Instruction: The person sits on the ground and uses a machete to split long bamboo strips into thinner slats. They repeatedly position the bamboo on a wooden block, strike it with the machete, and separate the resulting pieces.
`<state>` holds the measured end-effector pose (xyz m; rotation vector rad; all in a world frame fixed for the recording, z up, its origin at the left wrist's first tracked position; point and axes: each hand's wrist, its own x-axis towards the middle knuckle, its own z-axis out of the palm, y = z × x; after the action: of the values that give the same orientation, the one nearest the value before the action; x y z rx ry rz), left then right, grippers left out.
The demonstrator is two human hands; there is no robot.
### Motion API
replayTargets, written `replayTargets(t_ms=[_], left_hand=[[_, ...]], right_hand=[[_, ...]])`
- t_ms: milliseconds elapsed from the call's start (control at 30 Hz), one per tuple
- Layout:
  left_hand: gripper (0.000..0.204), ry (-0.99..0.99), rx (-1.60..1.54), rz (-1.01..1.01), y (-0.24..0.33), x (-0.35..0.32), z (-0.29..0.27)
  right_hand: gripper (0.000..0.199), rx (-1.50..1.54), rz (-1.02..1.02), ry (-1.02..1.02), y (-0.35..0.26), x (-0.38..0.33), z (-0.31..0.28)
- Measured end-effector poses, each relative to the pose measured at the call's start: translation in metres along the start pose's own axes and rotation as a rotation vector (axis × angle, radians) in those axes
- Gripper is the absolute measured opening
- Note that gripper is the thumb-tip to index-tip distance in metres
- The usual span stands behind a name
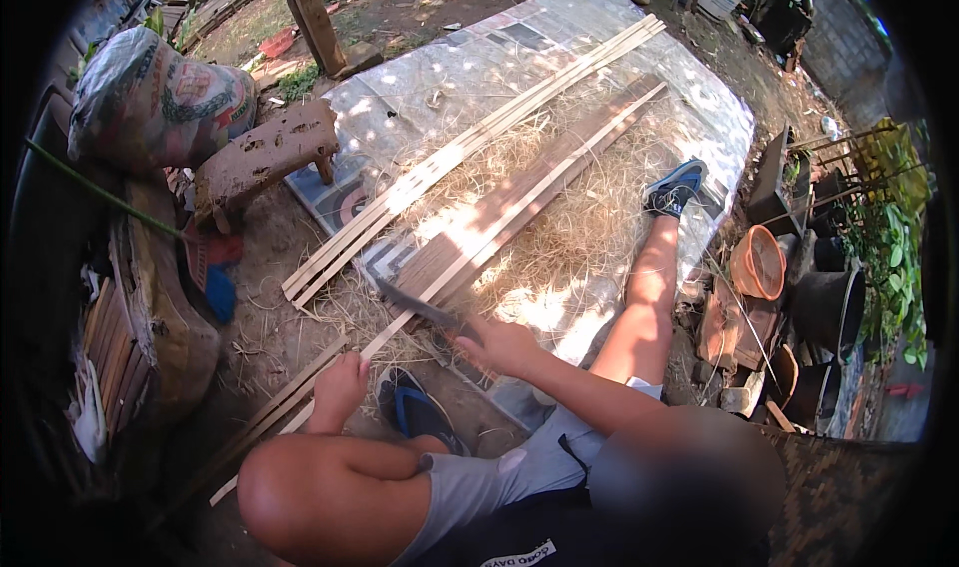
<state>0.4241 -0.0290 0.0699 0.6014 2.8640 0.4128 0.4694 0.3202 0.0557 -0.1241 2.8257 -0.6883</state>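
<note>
My right hand (497, 347) is closed around the handle of a knife (425, 308). Its dark blade points to the upper left and crosses a long, pale wooden strip (539, 189). That strip lies along a brown plank (519, 182) and runs down past my left knee. Near its lower part, my left hand (343, 379) is closed on it, left of the knife. Several similar pale strips (470, 145) lie side by side to the left of the plank. Curly wood shavings (559, 237) cover much of the ground around it.
A printed sheet (440, 77) lies beneath the plank. At left are a worn wooden stool (265, 157), a stuffed sack (160, 102) and more strips (300, 387). My sandalled foot (674, 189) rests on the right. Beyond it stand an orange pot (759, 263) and a black bucket (829, 312).
</note>
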Motion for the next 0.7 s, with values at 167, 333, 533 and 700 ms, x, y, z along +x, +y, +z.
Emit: replayTargets(t_ms=[167, 333, 533, 700], left_hand=[[0.035, -0.196, 0.074, -0.099, -0.032, -0.02, -0.01], [0.035, -0.206, 0.032, -0.065, -0.082, -0.058, -0.028], [0.042, -0.199, -0.189, -0.141, -0.023, -0.015, -0.024], [0.042, -0.22, -0.211, -0.162, -0.042, -0.041, -0.021]], right_hand=[[0.051, 0.0, 0.109, 0.019, 0.023, 0.004, -0.018], [0.041, -0.125, 0.503, 0.545, 0.178, 0.038, -0.081], [0.054, 0.064, 0.097, -0.078, -0.001, 0.014, -0.034], [0.055, 0.123, 0.111, 0.047, 0.034, 0.02, -0.032]])
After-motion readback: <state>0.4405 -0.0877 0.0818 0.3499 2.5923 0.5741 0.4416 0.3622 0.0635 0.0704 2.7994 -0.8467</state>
